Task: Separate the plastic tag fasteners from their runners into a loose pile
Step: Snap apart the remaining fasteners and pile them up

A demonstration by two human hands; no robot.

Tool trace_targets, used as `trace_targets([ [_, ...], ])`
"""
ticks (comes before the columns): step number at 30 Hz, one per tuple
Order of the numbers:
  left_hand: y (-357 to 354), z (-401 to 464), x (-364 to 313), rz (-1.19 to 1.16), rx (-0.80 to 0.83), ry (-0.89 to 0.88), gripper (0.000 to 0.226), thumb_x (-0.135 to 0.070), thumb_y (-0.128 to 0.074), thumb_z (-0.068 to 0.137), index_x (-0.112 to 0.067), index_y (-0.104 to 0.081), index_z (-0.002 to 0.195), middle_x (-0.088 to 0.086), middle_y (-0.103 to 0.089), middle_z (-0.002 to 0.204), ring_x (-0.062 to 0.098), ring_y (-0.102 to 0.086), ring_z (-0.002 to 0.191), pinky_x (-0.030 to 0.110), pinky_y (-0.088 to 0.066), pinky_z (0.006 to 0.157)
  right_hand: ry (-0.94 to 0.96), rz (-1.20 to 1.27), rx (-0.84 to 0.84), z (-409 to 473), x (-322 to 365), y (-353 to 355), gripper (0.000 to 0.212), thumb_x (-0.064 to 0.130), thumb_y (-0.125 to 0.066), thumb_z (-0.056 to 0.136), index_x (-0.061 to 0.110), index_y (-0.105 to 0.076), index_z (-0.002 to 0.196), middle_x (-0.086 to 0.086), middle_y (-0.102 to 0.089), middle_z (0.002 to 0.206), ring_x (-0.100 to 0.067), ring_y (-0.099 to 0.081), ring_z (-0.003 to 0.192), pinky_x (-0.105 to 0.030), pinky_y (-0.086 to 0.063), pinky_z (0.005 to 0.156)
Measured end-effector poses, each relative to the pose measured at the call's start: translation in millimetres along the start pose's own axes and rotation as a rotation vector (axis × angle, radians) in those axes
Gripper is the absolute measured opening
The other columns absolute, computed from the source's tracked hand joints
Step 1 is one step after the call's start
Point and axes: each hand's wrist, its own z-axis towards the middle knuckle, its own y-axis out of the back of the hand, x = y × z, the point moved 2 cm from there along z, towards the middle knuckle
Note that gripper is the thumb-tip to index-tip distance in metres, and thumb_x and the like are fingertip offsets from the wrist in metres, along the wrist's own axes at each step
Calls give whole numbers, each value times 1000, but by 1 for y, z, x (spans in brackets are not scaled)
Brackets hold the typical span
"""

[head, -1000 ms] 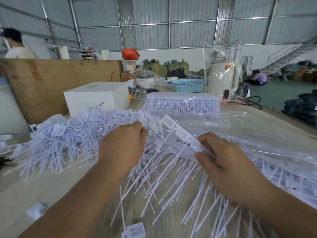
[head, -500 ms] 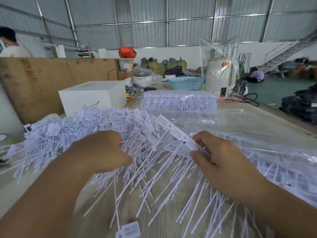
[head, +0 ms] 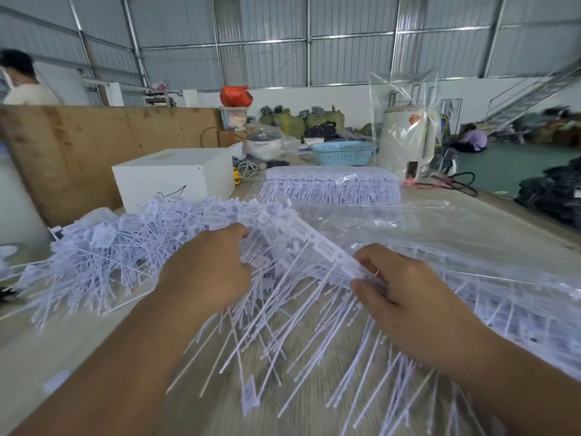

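A strip of white plastic tag fasteners (head: 317, 243) on its runner slants across the middle of the table, long thin tails hanging toward me. My right hand (head: 405, 291) pinches the strip's near end between thumb and fingers. My left hand (head: 207, 272) is closed on fasteners at the strip's far part, fingertips among the tag heads. A loose pile of separated fasteners (head: 103, 259) spreads to the left. One single fastener (head: 250, 396) lies near the front.
A clear bag of fastener strips (head: 330, 187) lies behind, more bagged strips (head: 515, 297) at right. A white box (head: 173, 177), blue basket (head: 342, 152), wrapped white kettle (head: 405, 143), cables, plywood board (head: 78, 146). People at far left and far right.
My left hand swung out to the loose pile on the left, then came back to the strip. My right hand kept its hold on the strip's near end.
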Motion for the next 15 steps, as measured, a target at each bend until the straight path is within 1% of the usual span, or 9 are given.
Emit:
trace_targets([
  [2,1,0,-2,-34,-45,9,45,-43,-58,89,-36,-45,132,-2,-62,85,24,-62,90,37,-53,77,2,-1,-18,0,1,1,4,31,-53,96,29,-51,99,9,-54,74,-10,-51,63,-30,-41,54],
  [4,4,-3,-9,-72,-187,-15,40,-50,-54,89,-32,-49,124,0,-64,82,26,-63,86,36,-52,71,15,-27,-54,0,2,3,7,30,-54,95,28,-52,102,9,-53,77,-8,-50,70,-31,-40,60],
  [6,7,-10,-20,-144,-331,-73,38,-55,-46,89,-30,-55,114,-2,-64,77,25,-63,80,34,-49,65,30,-63,-83,0,4,4,12,28,-55,95,25,-54,107,11,-51,77,-7,-48,76,-31,-34,64],
  [7,8,-13,-26,-176,-373,-105,38,-57,-42,88,-29,-59,108,-4,-61,74,24,-61,76,33,-47,63,33,-75,-85,0,5,5,14,27,-55,95,24,-55,109,12,-50,77,-7,-47,77,-29,-32,65],
  [8,8,-17,-33,-185,-393,-131,40,-58,-38,87,-29,-61,101,-6,-56,70,23,-59,72,31,-45,61,35,-83,-83,0,6,5,16,26,-54,96,23,-55,111,13,-49,78,-6,-47,78,-25,-31,65],
  [10,8,-22,-42,-154,-377,-148,44,-60,-31,87,-29,-62,94,-7,-50,68,20,-56,69,30,-40,58,41,-88,-76,-1,8,5,18,26,-54,96,22,-55,114,15,-47,79,-4,-46,80,-16,-29,67],
  [12,8,-25,-45,-129,-353,-144,48,-63,-26,86,-29,-61,90,-7,-53,70,21,-58,70,30,-42,59,46,-81,-77,-2,9,5,18,24,-54,97,21,-56,114,16,-45,78,-2,-44,82,-12,-28,67],
  [13,8,-26,-44,-157,-348,-151,51,-65,-23,86,-28,-60,85,-7,-55,69,22,-59,71,31,-44,60,47,-77,-78,-2,8,5,18,24,-54,97,20,-56,115,17,-44,77,-2,-43,83,-12,-28,67],
  [15,9,-29,-45,-289,-323,-188,62,-70,-17,87,-26,-60,77,-6,-60,66,21,-60,69,33,-47,62,55,-74,-73,-2,7,4,19,23,-54,97,20,-56,116,18,-42,77,-3,-43,87,-12,-29,68],
])
